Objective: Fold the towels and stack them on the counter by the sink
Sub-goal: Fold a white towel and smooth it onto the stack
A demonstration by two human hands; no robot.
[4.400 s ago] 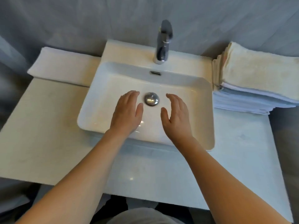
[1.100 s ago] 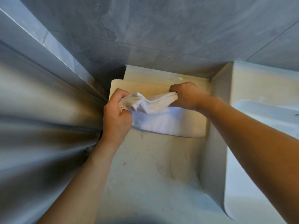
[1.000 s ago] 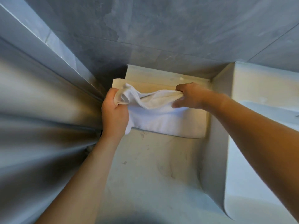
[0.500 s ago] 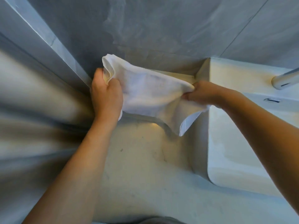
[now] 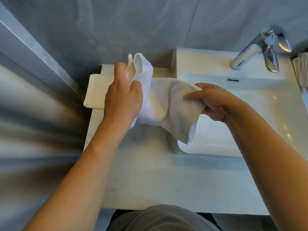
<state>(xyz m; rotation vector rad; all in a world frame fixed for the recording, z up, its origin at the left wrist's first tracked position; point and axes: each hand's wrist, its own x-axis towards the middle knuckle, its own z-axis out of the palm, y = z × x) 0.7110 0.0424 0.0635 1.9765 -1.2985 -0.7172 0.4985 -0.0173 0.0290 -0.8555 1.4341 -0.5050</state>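
Observation:
A white towel [image 5: 164,104] hangs in the air between both hands, above the counter [image 5: 150,177] and the sink's left edge. My left hand [image 5: 123,97] grips its left end, which sticks up in loose folds. My right hand [image 5: 211,102] pinches its right end, and a corner droops below it. A folded cream towel [image 5: 95,92] lies on the counter at the back left, partly hidden behind my left hand.
The white sink basin [image 5: 250,117] fills the right side, with a chrome faucet [image 5: 260,50] at its back. The edge of a towel pile [image 5: 301,70] shows at the far right. A grey wall runs along the left and the back.
Both hands took the white towel from the back-left counter, lifted it and carried it toward the sink. The view has swung right, so the faucet is in sight.

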